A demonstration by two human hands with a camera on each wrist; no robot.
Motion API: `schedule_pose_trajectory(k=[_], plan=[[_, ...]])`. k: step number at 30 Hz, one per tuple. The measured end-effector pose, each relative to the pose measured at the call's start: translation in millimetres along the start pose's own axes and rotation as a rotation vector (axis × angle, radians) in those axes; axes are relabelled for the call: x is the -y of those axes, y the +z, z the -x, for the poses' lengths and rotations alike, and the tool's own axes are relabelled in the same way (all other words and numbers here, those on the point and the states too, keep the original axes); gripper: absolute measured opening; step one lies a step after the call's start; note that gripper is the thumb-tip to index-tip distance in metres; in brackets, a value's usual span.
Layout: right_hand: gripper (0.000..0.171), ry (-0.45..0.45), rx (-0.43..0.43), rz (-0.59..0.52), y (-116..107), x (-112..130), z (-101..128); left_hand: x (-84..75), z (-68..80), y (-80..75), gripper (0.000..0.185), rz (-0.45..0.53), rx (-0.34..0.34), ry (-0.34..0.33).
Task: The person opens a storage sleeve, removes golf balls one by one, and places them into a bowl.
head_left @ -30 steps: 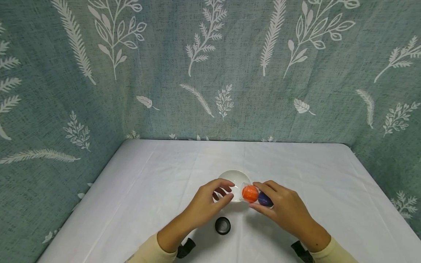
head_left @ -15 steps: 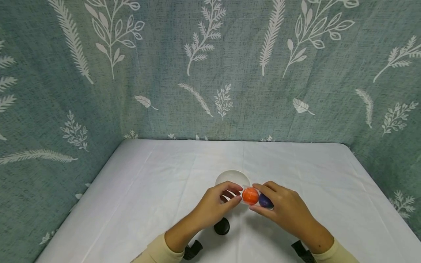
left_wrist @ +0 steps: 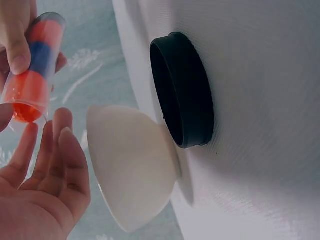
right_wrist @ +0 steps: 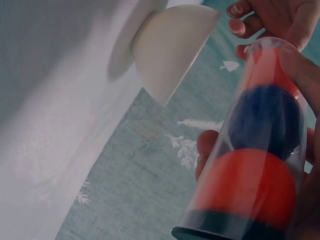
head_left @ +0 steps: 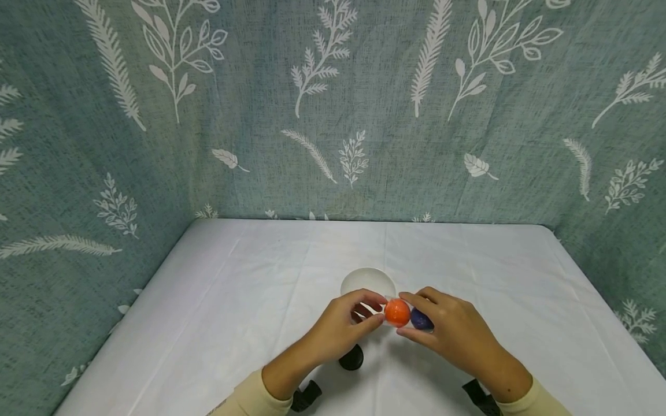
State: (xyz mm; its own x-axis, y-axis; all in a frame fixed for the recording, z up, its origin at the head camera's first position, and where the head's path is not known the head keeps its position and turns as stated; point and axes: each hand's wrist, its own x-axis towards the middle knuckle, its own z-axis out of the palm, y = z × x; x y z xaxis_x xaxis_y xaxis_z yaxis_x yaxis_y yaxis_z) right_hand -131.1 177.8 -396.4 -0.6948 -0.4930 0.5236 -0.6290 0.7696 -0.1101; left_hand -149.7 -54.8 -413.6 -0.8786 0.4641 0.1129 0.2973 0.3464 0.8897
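Note:
My right hand (head_left: 411,315) grips a clear plastic tube (right_wrist: 255,165) lying sideways, with its open end toward the left. The tube holds an orange ball (head_left: 398,312) at the mouth, a dark blue ball (head_left: 420,319) behind it, and another orange ball (right_wrist: 245,185) at the closed end. My left hand (head_left: 376,309) is cupped at the tube's mouth with its fingers (left_wrist: 47,165) fairly straight, and I cannot tell if it touches the ball. A white bowl (head_left: 368,282) stands just beyond both hands. It looks empty in the head view.
A black round cap (head_left: 351,358) lies on the white tablecloth (head_left: 234,300) near my left wrist, close to the bowl (left_wrist: 132,165). Teal curtains with white leaf prints (head_left: 333,115) close off the back and both sides of the table.
The tube's mouth has drawn back from over the bowl toward me. My left hand has left the bowl's rim and closed in around the orange ball at the mouth.

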Motion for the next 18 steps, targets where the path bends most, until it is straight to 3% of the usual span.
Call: schedule_pose_trajectory(k=[11, 18], plan=[[0.058, 0.042, 0.052, 0.043, -7, 2, 0, 0.3, 1.1, 2.3, 0.026, 0.018, 0.026, -0.01], [0.059, 0.006, 0.055, 0.119, -11, 3, -1, 1.0, 1.0, 4.6, 0.026, 0.053, 0.032, -0.01]])
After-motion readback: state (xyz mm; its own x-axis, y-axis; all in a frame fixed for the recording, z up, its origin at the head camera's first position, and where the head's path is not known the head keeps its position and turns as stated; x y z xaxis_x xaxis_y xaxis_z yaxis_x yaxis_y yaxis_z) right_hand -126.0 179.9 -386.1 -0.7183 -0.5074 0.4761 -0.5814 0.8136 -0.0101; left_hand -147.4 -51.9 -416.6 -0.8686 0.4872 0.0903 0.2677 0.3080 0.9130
